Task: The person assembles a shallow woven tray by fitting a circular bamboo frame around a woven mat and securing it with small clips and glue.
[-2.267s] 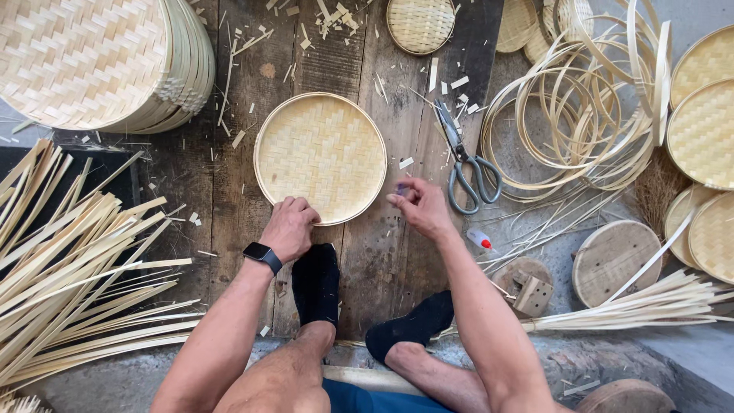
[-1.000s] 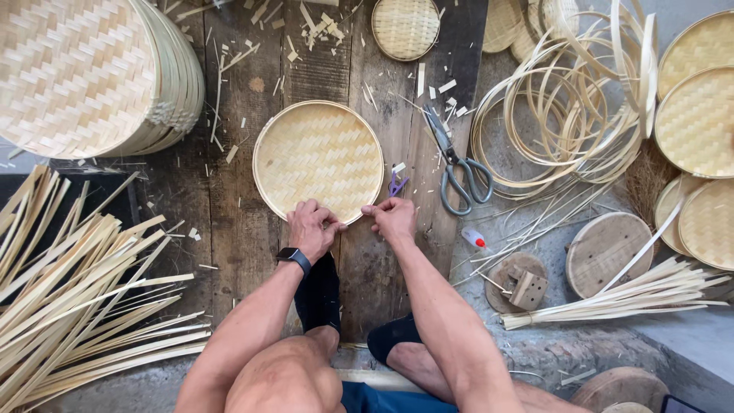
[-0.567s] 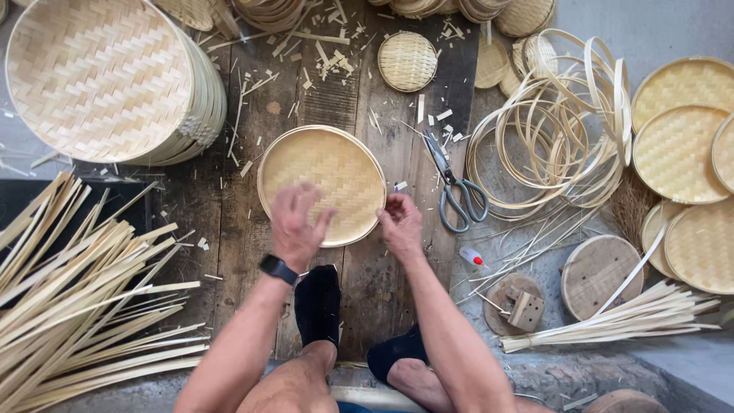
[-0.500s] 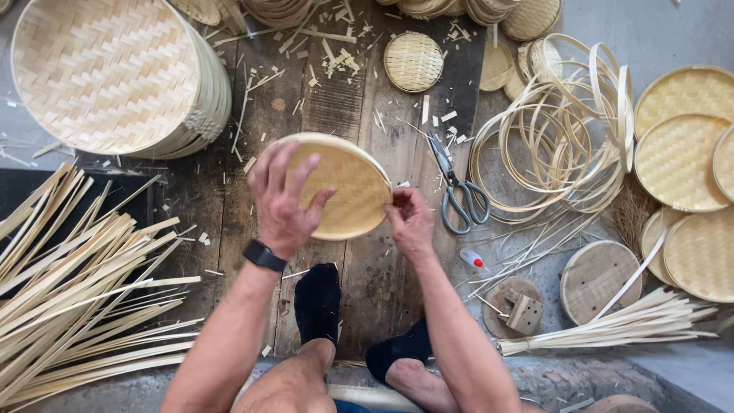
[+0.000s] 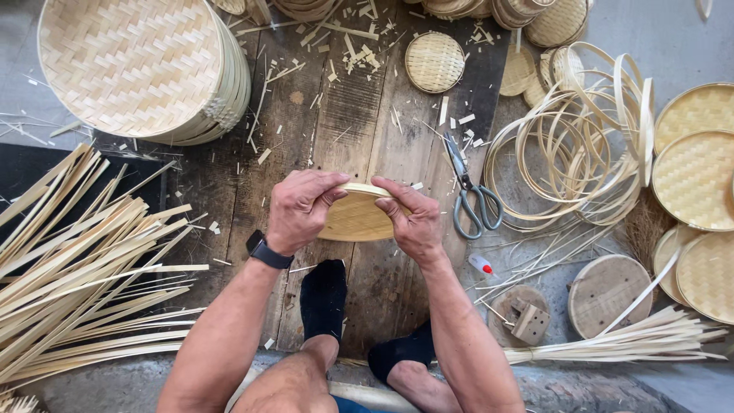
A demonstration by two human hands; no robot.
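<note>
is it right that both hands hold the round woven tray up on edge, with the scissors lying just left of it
Not quite. The head view shows the left hand and right hand holding the woven tray, but the scissors lie right of it.

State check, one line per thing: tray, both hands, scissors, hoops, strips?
woven tray: lifted off the boards, tilted, held at both sides
left hand: gripping tray's left rim
right hand: gripping tray's right rim
scissors: lying flat, blades closed
bamboo hoops: loose pile
bamboo strips: fanned out, loose

round woven bamboo tray (image 5: 355, 218) — tilted, lifted
</note>
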